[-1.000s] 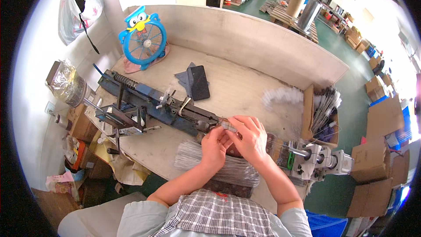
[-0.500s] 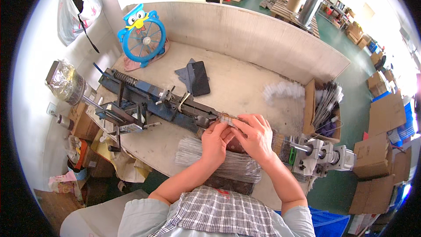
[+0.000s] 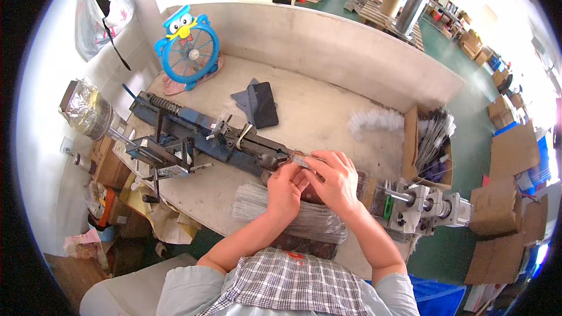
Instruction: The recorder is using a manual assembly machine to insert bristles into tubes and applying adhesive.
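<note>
My left hand (image 3: 285, 190) and my right hand (image 3: 335, 180) meet at the near right end of a long dark metal bench machine (image 3: 234, 140). Both have their fingers curled together in a pinch around a small pale piece (image 3: 300, 161) at the machine's tip; its kind is too small to tell. Beneath my wrists lies a thick bundle of thin silvery wires (image 3: 316, 225), some of it hidden by my left forearm. A dark brown block or pad (image 3: 310, 248) shows under the bundle.
A black phone (image 3: 266, 104) lies behind the machine. White-tufted wire brushes (image 3: 374, 123) lie at the right, beside a cardboard box (image 3: 411, 140) of more. A metal shaft fixture (image 3: 430, 206) stands on the right edge. A blue character-shaped fan (image 3: 190, 52) stands at the back left.
The whole view has shifted slightly to the left. Both hands stay at the machine's end, their fingers changing position only a little.
</note>
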Available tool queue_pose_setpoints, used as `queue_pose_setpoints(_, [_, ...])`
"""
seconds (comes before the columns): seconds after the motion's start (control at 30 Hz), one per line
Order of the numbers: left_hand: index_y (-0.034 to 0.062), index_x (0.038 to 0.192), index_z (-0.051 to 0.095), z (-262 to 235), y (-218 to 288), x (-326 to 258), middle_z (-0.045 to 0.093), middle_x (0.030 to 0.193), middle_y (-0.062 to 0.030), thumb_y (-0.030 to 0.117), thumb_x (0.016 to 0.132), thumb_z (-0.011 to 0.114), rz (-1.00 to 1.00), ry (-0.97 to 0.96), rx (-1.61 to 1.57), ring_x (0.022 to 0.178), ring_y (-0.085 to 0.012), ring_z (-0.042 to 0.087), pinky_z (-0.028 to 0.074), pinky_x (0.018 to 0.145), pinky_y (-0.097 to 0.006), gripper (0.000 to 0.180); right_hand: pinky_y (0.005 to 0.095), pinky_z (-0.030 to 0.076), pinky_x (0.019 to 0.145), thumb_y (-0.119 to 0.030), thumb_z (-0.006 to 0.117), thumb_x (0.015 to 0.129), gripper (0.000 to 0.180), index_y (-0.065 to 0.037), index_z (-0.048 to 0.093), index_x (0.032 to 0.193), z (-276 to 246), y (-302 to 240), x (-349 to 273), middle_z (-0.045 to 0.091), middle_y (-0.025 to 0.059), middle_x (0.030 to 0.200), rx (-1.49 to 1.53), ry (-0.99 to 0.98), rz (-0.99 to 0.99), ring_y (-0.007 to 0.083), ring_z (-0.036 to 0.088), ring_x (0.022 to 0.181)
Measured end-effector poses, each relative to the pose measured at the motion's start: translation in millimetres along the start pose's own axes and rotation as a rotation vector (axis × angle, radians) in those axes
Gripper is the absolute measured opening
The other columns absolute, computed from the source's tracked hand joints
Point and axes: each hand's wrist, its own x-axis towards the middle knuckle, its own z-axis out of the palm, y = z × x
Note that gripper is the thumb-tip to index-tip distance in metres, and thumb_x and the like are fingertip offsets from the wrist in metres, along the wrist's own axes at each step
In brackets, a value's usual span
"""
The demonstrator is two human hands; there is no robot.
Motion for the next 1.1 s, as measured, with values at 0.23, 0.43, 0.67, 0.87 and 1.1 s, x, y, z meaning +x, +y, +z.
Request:
queue_pose_setpoints(0.23, [0.003, 0.097, 0.06, 2.5, -4.2, -0.2, 0.065, 0.093, -0.0051, 0.008, 0.09, 0.054, 0.054, -0.005, 0.055, 0.084, -0.0143, 0.064, 0.051, 0.077, -0.028, 0.011, 0.0361, 0.048, 0.074, -0.015, 0.072, 0.068, 0.029, -0.01, 0.068, 0.096, 0.3, -0.1, -1.4, 0.064, 0.0016, 0.094, -0.02, 0.014, 0.052, 0.0224, 0.06, 0.088])
queue_pose_setpoints(0.43, [0.0026, 0.098, 0.06, -1.8, -7.1, 2.3, 0.065, 0.093, -0.0052, 0.006, 0.09, 0.053, 0.064, -0.031, 0.064, 0.085, -0.0137, 0.063, 0.052, 0.076, -0.027, 0.011, 0.0357, 0.048, 0.074, -0.015, 0.072, 0.068, 0.024, -0.012, 0.069, 0.092, -2.4, 3.0, -2.7, 0.064, 0.0014, 0.094, -0.007, 0.025, -0.005, 0.0217, 0.06, 0.087])
queue_pose_setpoints(0.67, [0.0012, 0.1, 0.059, 5.6, -3.4, 1.6, 0.064, 0.094, -0.0058, 0.006, 0.09, 0.053, 0.046, -0.025, 0.056, 0.086, -0.0139, 0.063, 0.052, 0.077, -0.027, 0.013, 0.0361, 0.047, 0.074, -0.017, 0.072, 0.068, 0.021, -0.013, 0.069, 0.089, -16.2, -5.1, 5.5, 0.064, 0.0015, 0.093, -0.001, 0.009, 0.023, 0.022, 0.06, 0.086])
queue_pose_setpoints(0.87, [-0.0002, 0.106, 0.056, 4.1, -2.3, -0.4, 0.063, 0.1, -0.0091, 0.007, 0.088, 0.056, 0.069, -0.028, 0.16, 0.09, -0.0186, 0.063, 0.052, 0.083, -0.03, 0.019, 0.0359, 0.044, 0.076, -0.015, 0.07, 0.07, 0.016, -0.01, 0.067, 0.084, -23.8, 5.7, -7.5, 0.061, 0.0023, 0.08, -0.157, -0.146, 0.062, 0.0225, 0.057, 0.083])
queue_pose_setpoints(1.1, [-0.0024, 0.115, 0.05, 5.6, 8.3, -9.8, 0.058, 0.112, -0.0154, 0.043, 0.096, 0.036, -0.046, -0.062, 0.058, 0.107, -0.0259, 0.056, 0.044, 0.096, -0.039, 0.052, 0.0358, 0.043, 0.075, -0.013, 0.069, 0.072, 0.01, -0.009, 0.067, 0.081, -26.6, 5.6, -16.5, 0.06, 0.0037, 0.075, -0.157, -0.134, 0.006, 0.024, 0.056, 0.08])
